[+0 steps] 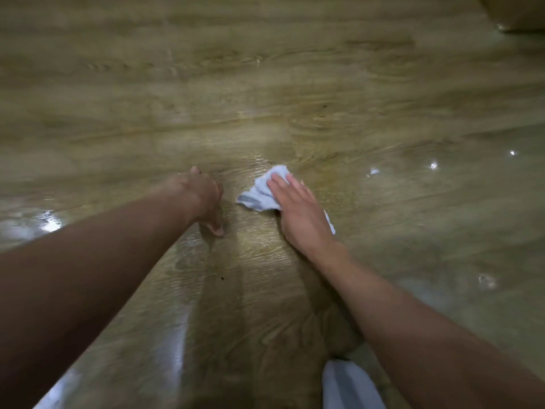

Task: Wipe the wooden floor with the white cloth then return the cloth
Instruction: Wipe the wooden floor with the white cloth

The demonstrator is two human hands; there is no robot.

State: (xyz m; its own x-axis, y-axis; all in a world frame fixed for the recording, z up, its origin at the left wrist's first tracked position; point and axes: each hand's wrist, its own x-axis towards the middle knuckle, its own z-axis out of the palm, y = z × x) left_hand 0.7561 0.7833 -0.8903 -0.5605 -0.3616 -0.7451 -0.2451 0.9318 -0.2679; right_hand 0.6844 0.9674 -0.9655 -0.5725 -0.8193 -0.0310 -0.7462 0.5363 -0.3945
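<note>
Here, right hand [305,215] presses white cloth [259,196], fingers [280,184] straight.

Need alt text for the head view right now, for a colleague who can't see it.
The right hand presses a crumpled white cloth onto the glossy wooden floor with straight fingers. The left hand rests on the floor beside it, apart from the cloth.

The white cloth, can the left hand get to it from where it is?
Probably yes. The left hand rests on the wooden floor beside the white cloth, with only bare floor between them. The right hand presses on the cloth's right part, leaving its left edge free.
</note>
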